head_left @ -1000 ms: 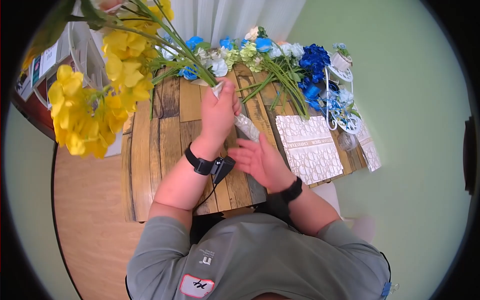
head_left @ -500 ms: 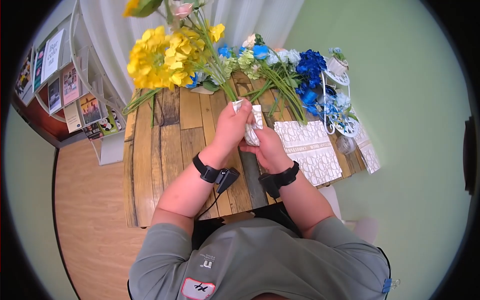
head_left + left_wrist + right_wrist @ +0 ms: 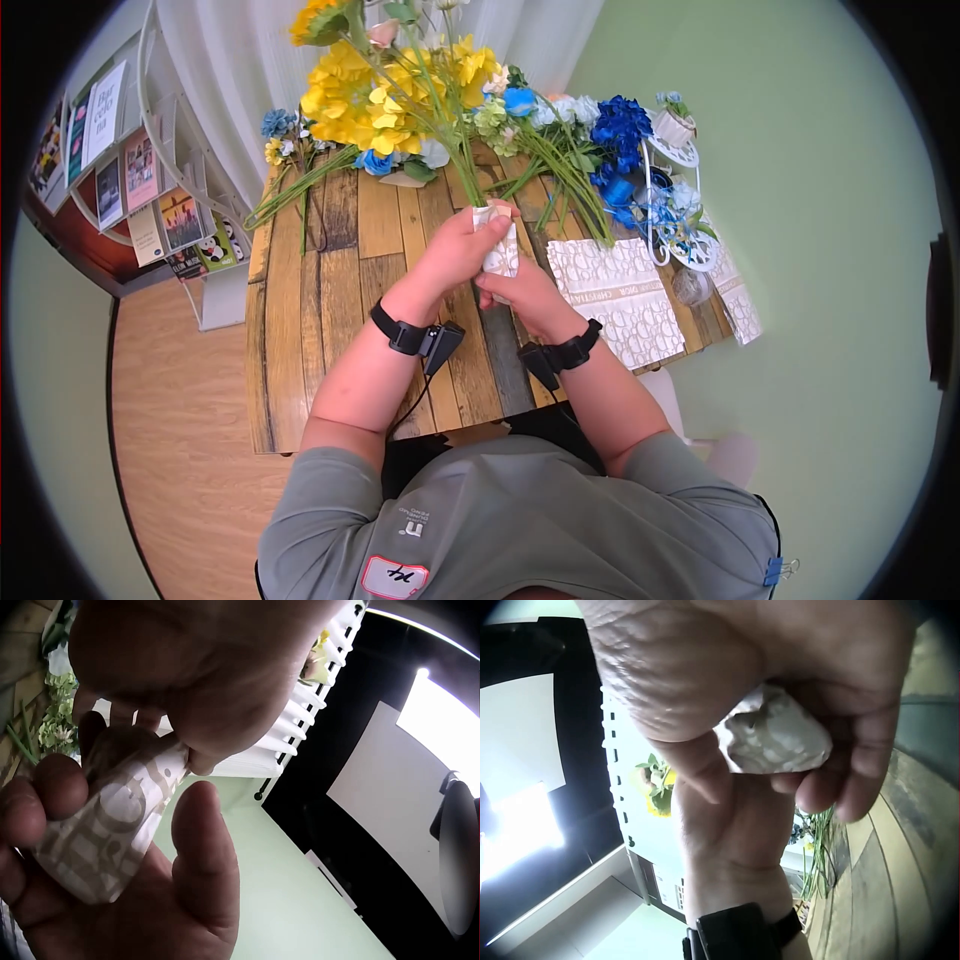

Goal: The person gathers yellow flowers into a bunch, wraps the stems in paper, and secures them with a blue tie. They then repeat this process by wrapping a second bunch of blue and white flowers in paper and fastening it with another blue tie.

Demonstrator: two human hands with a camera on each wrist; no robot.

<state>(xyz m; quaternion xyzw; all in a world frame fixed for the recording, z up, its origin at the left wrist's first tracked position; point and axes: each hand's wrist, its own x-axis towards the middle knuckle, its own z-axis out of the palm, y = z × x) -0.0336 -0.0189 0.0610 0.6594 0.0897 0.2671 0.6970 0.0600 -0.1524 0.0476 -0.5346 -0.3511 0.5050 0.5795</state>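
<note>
A bouquet of large yellow flowers point(image 3: 380, 105) stands upright above the table, its green stems running down into a white and beige patterned paper wrap point(image 3: 497, 262). My left hand point(image 3: 455, 250) grips the wrap near its top, thumb across the front. Just below, my right hand point(image 3: 530, 300) holds the wrap's lower part. In the left wrist view, the right hand's fingers and thumb point(image 3: 206, 855) stand around the tapered paper point(image 3: 112, 825). The right wrist view shows the crumpled bottom end point(image 3: 780, 739) of the wrap within my right hand; the stems inside are hidden.
Blue, white and green flowers point(image 3: 620, 130) lie along the wooden table's point(image 3: 330, 320) back edge. Patterned paper sheets point(image 3: 620, 300) lie at the right, near a white wire stand point(image 3: 690, 225) and a twine ball point(image 3: 692, 288). A magazine rack point(image 3: 150, 190) stands at the left.
The bouquet has swung from the left to upright over the table's middle. My right hand, earlier spread beside the wrap, has come in and taken hold of its lower part.
</note>
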